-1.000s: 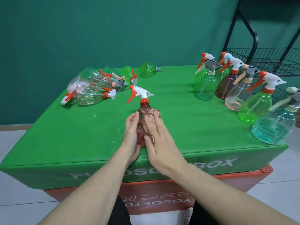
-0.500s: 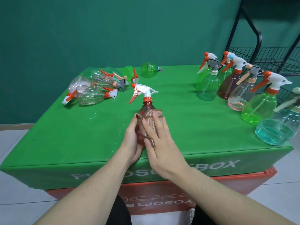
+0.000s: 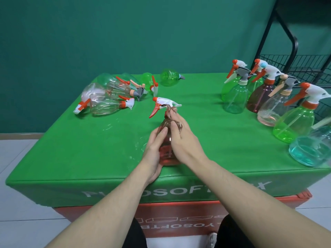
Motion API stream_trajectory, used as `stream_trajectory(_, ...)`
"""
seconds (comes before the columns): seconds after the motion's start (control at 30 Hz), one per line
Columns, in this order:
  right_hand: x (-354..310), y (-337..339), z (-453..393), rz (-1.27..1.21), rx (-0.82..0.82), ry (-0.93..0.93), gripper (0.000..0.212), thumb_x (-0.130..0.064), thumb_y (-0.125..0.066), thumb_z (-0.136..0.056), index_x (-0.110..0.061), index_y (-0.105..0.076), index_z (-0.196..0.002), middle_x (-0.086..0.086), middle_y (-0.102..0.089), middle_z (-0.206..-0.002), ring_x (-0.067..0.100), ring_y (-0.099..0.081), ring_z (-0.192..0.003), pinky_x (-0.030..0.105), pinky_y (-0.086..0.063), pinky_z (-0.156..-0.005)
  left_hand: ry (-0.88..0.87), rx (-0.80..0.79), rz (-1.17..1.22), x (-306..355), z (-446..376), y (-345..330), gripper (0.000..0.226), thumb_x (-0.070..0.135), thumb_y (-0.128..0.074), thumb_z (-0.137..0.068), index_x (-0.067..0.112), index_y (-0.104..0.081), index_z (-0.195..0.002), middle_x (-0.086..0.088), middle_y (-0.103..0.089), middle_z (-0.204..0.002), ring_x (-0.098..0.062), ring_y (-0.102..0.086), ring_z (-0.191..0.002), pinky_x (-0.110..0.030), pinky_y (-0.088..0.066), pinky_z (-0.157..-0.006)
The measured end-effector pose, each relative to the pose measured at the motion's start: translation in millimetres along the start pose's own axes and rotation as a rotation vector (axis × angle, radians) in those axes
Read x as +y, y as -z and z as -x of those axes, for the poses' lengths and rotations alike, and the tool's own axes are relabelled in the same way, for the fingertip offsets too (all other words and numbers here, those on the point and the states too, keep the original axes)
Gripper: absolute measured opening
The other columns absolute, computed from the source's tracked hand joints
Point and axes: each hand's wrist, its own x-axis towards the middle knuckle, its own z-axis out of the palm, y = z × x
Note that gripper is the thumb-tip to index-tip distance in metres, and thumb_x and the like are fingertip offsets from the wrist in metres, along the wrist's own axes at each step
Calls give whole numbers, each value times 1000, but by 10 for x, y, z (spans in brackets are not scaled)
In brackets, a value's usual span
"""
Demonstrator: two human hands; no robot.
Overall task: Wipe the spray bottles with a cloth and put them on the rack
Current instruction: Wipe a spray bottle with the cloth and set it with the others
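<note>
Bottle in work: reddish transparent plastic spray bottle [image 3: 167, 153] w/ white head & orange trigger, upright near front edge of green-covered table [image 3: 71, 149], centre.
L hand [image 3: 154, 149]: fingers wrapped round bottle's left side, gripping body.
R hand [image 3: 184, 144]: fingers pinched shut on thin brownish see-through cloth [image 3: 172, 111], pressed at bottle neck, just below trigger.
Back left: pile of clear & green spray bottles lying on sides [image 3: 107, 97].
Right side: row of upright spray bottles [image 3: 265, 97], green, dark red, clear, teal.
Rack: black wire rack [image 3: 304, 68], far right behind table.
</note>
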Motion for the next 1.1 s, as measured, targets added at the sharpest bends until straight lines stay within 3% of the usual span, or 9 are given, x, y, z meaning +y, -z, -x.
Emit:
stream_trajectory(0.13,93,-62,157,-54,24,9,51,-33,-29,-108,-28,-31,-159,-9,-29,-163,1,-30,-146,23,-22,-122,9,22,13,18,-3,2,64,49,-67,-78,22,-58,-136,-3,-76,-111,-17,-75,-93,-33,-60,-68)
stream_trajectory(0.3,223,-140,391,90,-35,129,59,-37,-25,-106,-27,-12,-163,-9,-4,-170,-2,-3,-153,28,-11,-127,27,67,155,40,-11,-5,61,44,-64,-87,15,-55,-140,-8,-74,-119,-19,-74,-97,-30,-61,-73)
stream_trajectory(0.43,264,-145,542,123,-72,128,61,-39,-25,-105,-31,-7,-163,-13,6,-170,-2,0,-153,39,-15,-127,71,103,193,85,21,-12,75,56,-66,-87,13,-51,-146,-18,-65,-137,-27,-72,-110,-35,-61,-77)
stream_trajectory(0.57,289,-127,620,114,-81,136,60,-39,-26,-106,-35,-8,-162,-17,9,-169,-5,1,-152,45,-16,-127,36,120,167,125,44,-54,69,54,-69,-80,21,-49,-138,-13,-72,-123,-22,-75,-96,-36,-61,-72)
stream_trajectory(0.77,289,21,618,68,40,190,56,-34,-30,-106,-32,-17,-161,-12,3,-170,0,-1,-154,36,-14,-128,54,-35,-77,209,93,-146,50,56,-53,-98,27,-58,-138,-5,-73,-127,-25,-71,-115,-48,-56,-93)
stream_trajectory(0.83,293,95,567,54,65,187,56,-31,-31,-106,-28,-21,-161,-9,-3,-170,0,-1,-154,34,-11,-128,82,-71,-97,219,109,-192,41,50,-52,-102,29,-59,-136,-3,-74,-125,-24,-71,-115,-51,-58,-90)
stream_trajectory(0.97,326,224,410,61,100,167,58,-32,-29,-105,-22,-21,-162,-6,-8,-170,-1,-3,-154,27,-8,-127,152,-115,-159,191,141,-316,34,39,-56,-100,30,-63,-133,-3,-75,-121,-20,-73,-105,-44,-60,-73)
stream_trajectory(1.1,270,356,270,36,125,90,58,-37,-26,-105,-28,-22,-161,-10,-11,-170,-2,-11,-152,14,-7,-119,172,-128,-254,153,151,-468,41,48,-57,-97,28,-62,-133,-5,-75,-122,-20,-74,-100,-42,-61,-72)
